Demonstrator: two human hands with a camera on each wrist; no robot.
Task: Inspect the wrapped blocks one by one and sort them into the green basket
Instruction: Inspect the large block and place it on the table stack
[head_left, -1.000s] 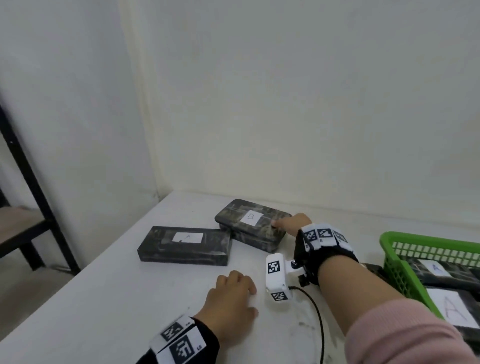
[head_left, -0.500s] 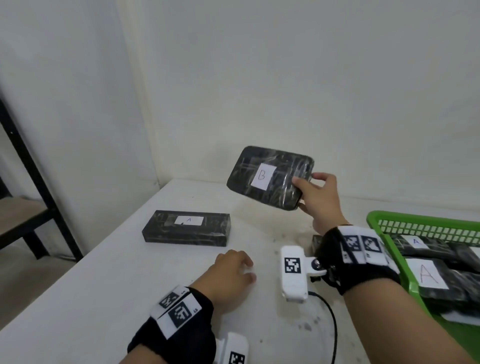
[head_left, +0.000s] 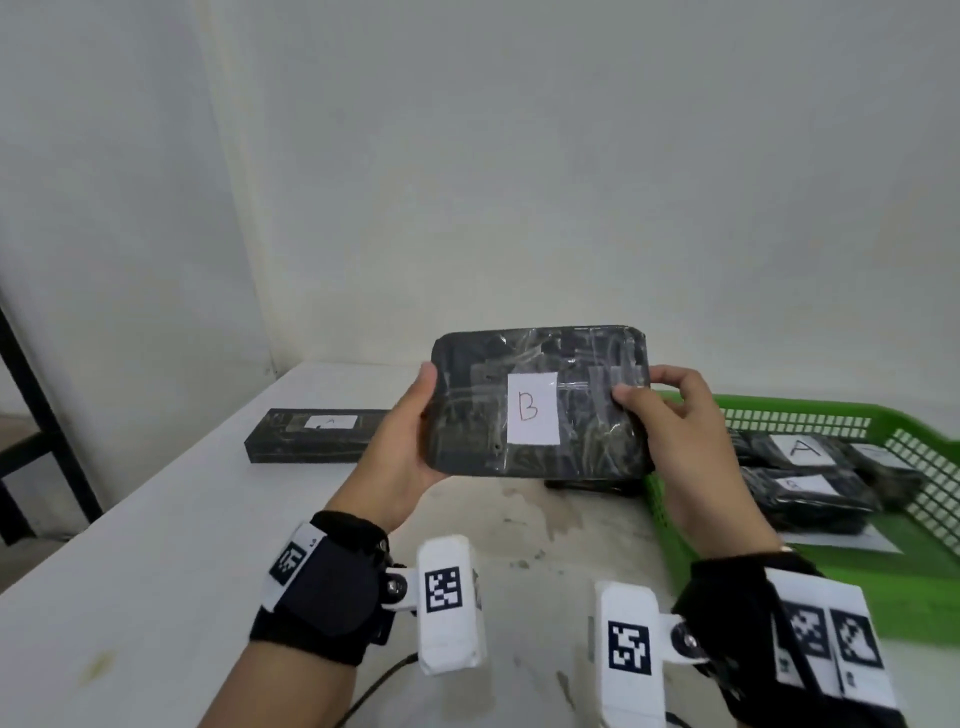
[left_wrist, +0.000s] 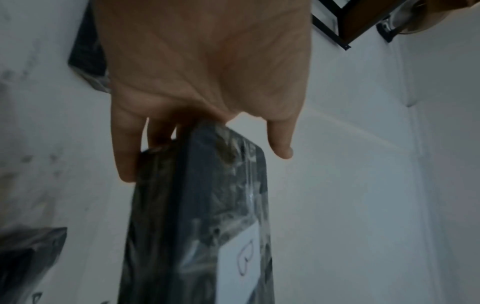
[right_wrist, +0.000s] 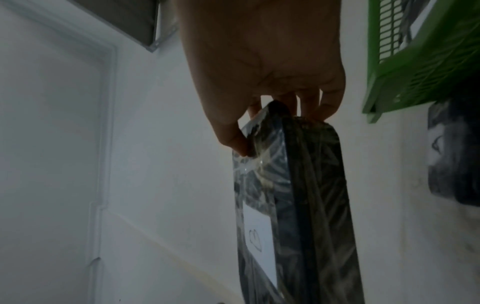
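Block B (head_left: 540, 400), a dark slab wrapped in clear film with a white paper label marked "B", is held up above the white table (head_left: 156, 545), label facing the head camera. The left hand (head_left: 400, 447) clasps its 9 o'clock end, thumb on the front face and fingers (left_wrist: 124, 148) behind. The right hand (head_left: 685, 441) grips the 3 o'clock end, its thumb pressed on the film and the fingers (right_wrist: 330, 102) curled round the back. At 3 o'clock of the block the green basket (head_left: 810, 415) sits on the table with wrapped blocks inside, one labelled "A" (head_left: 802, 448). At 9 o'clock another long wrapped block (head_left: 311, 434) lies flat on the table.
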